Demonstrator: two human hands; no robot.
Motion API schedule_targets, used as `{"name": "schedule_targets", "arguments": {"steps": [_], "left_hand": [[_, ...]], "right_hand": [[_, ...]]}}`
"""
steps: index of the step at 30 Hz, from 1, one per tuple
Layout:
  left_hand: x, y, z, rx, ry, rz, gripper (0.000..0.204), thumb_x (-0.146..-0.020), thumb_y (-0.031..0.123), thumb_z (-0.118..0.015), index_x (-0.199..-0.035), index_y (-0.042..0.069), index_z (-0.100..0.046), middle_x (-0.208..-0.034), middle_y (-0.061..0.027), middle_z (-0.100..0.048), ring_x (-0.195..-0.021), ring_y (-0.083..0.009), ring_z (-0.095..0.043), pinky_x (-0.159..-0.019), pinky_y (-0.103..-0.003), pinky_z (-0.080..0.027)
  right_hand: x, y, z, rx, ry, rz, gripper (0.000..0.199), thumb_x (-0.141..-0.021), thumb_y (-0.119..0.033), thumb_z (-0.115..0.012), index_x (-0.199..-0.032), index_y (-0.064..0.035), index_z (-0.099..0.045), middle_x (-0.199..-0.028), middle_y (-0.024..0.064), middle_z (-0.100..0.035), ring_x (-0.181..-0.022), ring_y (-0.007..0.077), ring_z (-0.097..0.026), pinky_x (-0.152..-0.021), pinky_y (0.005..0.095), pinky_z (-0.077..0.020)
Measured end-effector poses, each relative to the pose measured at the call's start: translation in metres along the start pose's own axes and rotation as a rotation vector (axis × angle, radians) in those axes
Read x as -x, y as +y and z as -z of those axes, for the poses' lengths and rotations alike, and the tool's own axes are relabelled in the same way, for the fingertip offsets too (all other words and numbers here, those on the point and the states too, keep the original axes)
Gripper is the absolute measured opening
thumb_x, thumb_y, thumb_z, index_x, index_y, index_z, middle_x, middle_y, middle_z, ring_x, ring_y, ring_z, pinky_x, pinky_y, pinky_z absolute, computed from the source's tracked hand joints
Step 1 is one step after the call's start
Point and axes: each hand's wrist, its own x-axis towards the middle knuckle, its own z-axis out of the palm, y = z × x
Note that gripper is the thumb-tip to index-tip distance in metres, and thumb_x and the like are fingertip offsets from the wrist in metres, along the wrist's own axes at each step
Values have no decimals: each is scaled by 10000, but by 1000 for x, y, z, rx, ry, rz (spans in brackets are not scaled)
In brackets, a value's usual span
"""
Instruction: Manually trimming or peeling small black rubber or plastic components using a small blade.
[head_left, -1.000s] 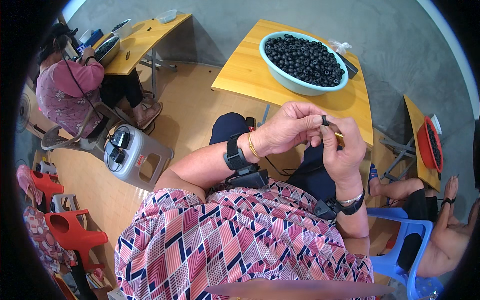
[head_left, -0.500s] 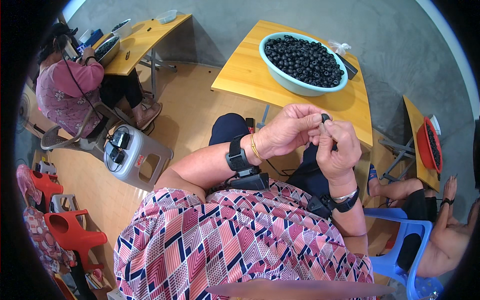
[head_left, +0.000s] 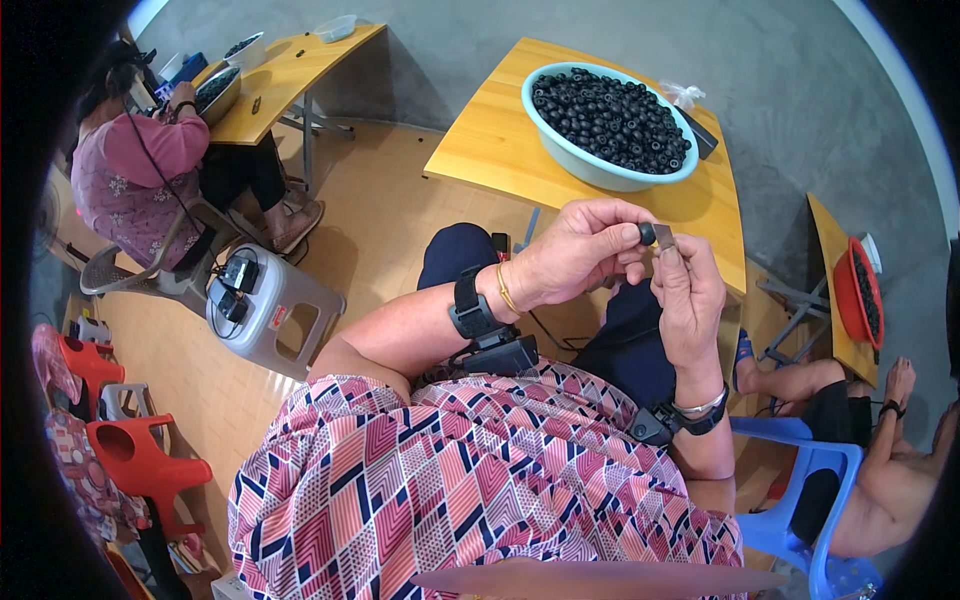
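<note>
My left hand (head_left: 580,255) pinches a small round black part (head_left: 647,234) between thumb and fingertips. In my right hand (head_left: 690,300) a small flat metal blade (head_left: 664,236) is gripped between thumb and forefinger, its edge right against the black part or very close to it. Both hands are above my lap, just in front of the table's near edge. Beyond them, a light blue basin (head_left: 590,174) heaped with black ring-shaped parts (head_left: 610,120) stands on the wooden table (head_left: 480,140).
A clear plastic bag (head_left: 683,95) and a dark box (head_left: 704,138) lie behind the basin. At left, a person in pink (head_left: 150,165) works at another table; a grey stool (head_left: 275,310) carries black adapters. A person sits at right near a red basin (head_left: 851,290) and blue chair (head_left: 800,500).
My right hand has turned and drawn slightly away from my left, bringing the metal blade into view. The black part has shifted slightly, still in my left fingertips.
</note>
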Motion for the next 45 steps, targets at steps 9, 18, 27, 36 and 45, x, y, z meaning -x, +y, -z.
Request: {"name": "schedule_targets", "arguments": {"steps": [9, 18, 27, 36, 45], "left_hand": [[0, -1, 0, -87, 11, -29, 216, -887, 114, -497, -1061, -4, -544, -881, -88, -583, -713, -159, -555, -663, -277, -485], [1, 0, 1, -139, 27, -25, 205, -886, 104, -496, -1048, -11, -547, -879, -88, -593, -712, -155, -578, -666, -269, -497], [0, -2, 3, -102, 45, -41, 205, -882, 97, -500, -1043, -19, -550, -881, -96, -602, -710, -157, -587, -669, -272, -513], [0, 3, 5, -244, 113, -6, 201, -859, 96, -536, -1018, -21, -572, -868, -94, -608, -729, -151, -603, -654, -269, -523], [-1, 2, 4, 16, -3, 52, 216, -855, 159, -558, -999, -1, -570, -887, -97, -607, -674, -130, -566, -620, -246, -488]], "right_hand": [[-3, -5, -1, 15, -11, -59, 165, -923, -146, -437, -905, -2, -516, -664, 27, -557, -602, 68, -496, -538, 205, -393], [-3, -6, -2, 11, -8, -86, 163, -924, -146, -437, -897, -6, -514, -654, 17, -534, -588, 56, -457, -523, 197, -365], [-2, -7, -5, 47, -32, -129, 197, -927, -146, -424, -807, -11, -503, -646, 24, -533, -590, 74, -475, -543, 215, -389], [-1, -8, -9, 191, -85, -36, 161, -903, -125, -454, -812, 1, -494, -655, 79, -533, -596, 127, -517, -564, 263, -419], [2, -9, -2, 155, 62, 143, 143, -837, -56, -561, -962, -2, -516, -753, 88, -589, -670, 168, -592, -602, 266, -465]]}}
